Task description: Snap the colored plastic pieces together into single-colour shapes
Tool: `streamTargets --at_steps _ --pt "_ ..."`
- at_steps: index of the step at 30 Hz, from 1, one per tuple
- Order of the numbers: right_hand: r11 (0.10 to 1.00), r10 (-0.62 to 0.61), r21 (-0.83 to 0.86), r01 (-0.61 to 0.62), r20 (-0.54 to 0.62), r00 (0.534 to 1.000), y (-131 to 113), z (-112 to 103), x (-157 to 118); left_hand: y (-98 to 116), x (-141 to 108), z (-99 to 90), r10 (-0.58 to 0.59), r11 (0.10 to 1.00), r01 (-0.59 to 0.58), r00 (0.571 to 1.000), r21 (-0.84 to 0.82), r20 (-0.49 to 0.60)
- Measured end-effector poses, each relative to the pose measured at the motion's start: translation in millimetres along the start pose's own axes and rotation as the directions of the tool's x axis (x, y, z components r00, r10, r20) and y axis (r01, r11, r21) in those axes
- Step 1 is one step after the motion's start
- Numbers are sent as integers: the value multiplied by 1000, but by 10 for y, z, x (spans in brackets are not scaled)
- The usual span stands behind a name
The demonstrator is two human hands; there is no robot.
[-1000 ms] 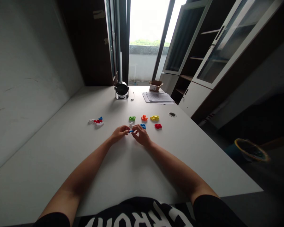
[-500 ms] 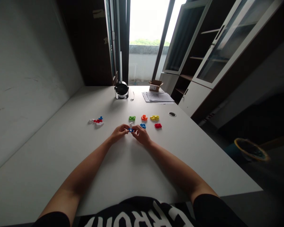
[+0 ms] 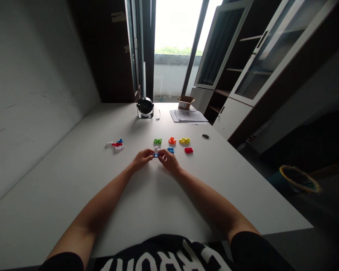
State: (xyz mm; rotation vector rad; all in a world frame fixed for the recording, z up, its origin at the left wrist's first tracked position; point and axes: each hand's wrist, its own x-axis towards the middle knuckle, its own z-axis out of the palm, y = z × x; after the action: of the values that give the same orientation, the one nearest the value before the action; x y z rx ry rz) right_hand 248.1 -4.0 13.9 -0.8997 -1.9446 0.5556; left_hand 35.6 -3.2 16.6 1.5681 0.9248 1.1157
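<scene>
Pinching a blue plastic piece [image 3: 156,155] at 12 o'clock from the torso, the left hand [image 3: 143,159] and right hand [image 3: 168,160] meet fingertip to fingertip over the white desk [image 3: 73,180], forearms converging from 7 and 5 o'clock. A white piece [image 3: 157,149] lies just beyond; a red piece [image 3: 188,150] sits at 2 o'clock.

A glossy blue plastic piece [image 3: 156,155] is gleaming between the left hand [image 3: 142,159] and right hand [image 3: 168,160], above a smooth, matt white tabletop [image 3: 73,188].
</scene>
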Motion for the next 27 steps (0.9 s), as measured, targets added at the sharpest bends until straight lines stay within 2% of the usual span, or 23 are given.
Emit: streamTargets --at_steps 11,15,23,27 --pt "997 1 79 0 -3 1000 68 10 20 109 -10 -7 21 999 -22 999 25 40" --pt "999 -1 43 1 6 1000 49 4 11 144 -10 -14 1 1000 -2 998 19 59" --pt "990 -118 -65 123 80 990 -60 -19 -10 210 -18 -34 -88 996 91 982 -12 166" --pt "975 -173 -128 180 69 983 -87 -30 -13 190 -15 -48 -102 994 106 977 -10 186"
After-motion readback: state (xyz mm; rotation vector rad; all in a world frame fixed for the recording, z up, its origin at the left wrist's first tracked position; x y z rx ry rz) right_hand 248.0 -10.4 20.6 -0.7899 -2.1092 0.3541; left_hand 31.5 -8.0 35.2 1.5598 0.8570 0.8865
